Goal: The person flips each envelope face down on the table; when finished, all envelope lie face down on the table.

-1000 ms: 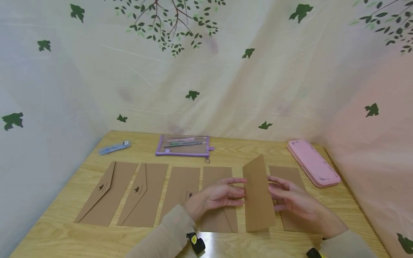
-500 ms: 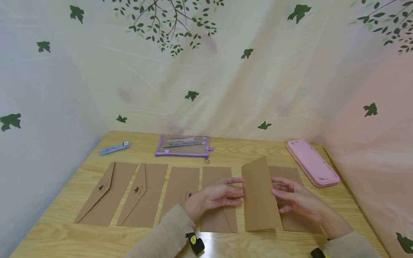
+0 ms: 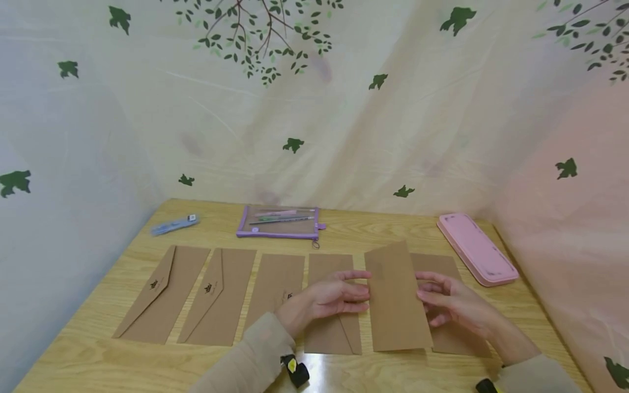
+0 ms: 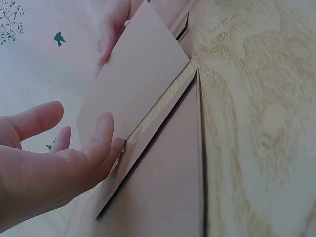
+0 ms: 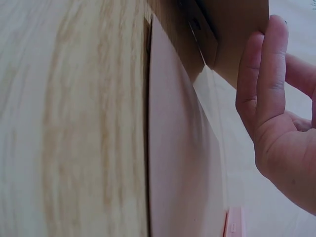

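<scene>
A brown paper envelope (image 3: 395,297) stands tilted between my two hands in the head view, its left edge lower than its right. My left hand (image 3: 326,297) has its fingertips at the left edge; in the left wrist view the thumb is away from the paper. With extended fingers my right hand (image 3: 452,303) touches the raised right edge. The envelope's shaded underside (image 5: 237,29) and part of its flap show in the right wrist view. Another envelope (image 3: 459,333) lies partly hidden behind the right hand, and a face-up one (image 3: 334,338) with its flap visible lies under the left hand.
Further left lie more brown envelopes, two with flaps and crown prints (image 3: 184,295) (image 3: 231,295). A blue item (image 3: 174,225), a clear purple-edged pouch (image 3: 277,224) with pens, and a pink case (image 3: 476,248) lie along the back of the wooden table (image 3: 123,365).
The envelope between my hands has turned to show more of its broad face. My right hand has shifted slightly right with the raised edge; the left hand has barely moved.
</scene>
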A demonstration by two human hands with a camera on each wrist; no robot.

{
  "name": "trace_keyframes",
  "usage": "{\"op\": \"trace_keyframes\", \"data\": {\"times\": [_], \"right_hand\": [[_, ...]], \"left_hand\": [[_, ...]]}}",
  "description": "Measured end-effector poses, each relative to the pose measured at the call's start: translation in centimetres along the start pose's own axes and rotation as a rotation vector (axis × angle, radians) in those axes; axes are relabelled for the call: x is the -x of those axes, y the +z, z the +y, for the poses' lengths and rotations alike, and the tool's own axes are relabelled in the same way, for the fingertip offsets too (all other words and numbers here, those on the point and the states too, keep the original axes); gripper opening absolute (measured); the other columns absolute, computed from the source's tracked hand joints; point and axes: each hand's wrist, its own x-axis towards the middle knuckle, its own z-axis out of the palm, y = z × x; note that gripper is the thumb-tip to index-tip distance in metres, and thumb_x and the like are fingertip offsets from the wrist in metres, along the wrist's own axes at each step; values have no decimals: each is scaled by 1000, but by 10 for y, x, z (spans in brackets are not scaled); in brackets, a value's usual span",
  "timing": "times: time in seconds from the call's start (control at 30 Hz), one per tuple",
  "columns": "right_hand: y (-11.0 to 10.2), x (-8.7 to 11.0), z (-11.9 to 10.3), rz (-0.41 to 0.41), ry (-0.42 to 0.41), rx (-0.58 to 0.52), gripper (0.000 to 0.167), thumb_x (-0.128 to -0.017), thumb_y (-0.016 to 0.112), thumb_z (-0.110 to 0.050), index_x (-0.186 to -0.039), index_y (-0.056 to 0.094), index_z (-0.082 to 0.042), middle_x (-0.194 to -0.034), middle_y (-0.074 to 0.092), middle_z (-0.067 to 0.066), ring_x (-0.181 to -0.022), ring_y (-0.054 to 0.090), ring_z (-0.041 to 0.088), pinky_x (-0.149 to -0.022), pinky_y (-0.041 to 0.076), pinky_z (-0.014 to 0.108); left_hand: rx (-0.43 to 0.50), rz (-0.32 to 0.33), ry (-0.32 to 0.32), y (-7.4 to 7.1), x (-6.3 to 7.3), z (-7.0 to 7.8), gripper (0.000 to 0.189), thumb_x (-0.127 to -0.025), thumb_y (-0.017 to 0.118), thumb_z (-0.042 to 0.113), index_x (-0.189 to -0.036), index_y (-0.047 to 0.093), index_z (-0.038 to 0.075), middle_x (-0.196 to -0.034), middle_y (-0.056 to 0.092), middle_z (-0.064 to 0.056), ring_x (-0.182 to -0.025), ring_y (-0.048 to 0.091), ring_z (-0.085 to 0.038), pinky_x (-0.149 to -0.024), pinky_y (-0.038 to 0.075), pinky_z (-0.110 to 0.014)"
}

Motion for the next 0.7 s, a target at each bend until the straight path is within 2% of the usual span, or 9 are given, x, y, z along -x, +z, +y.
{"op": "trace_keyframes", "data": {"times": [0.3,0.7], "right_hand": [[1,-1,1,20,32,27,67,-104,59,-16,-153,22,10,-111,60,11,-91,66,21,-68,63,36],[-1,0,4,-37,37,45,65,-108,52,-18,-153,18,15,-116,58,13,-95,66,25,-76,62,44]], "left_hand": [[8,18,2,-4,-1,-1,48,-99,53,-7,-145,47,0,-110,54,-12,-105,56,-24,-108,46,-49],[9,11,8,-10,1,0,49,-99,53,-5,-147,45,-1,-110,55,-12,-109,55,-25,-108,46,-49]]}}
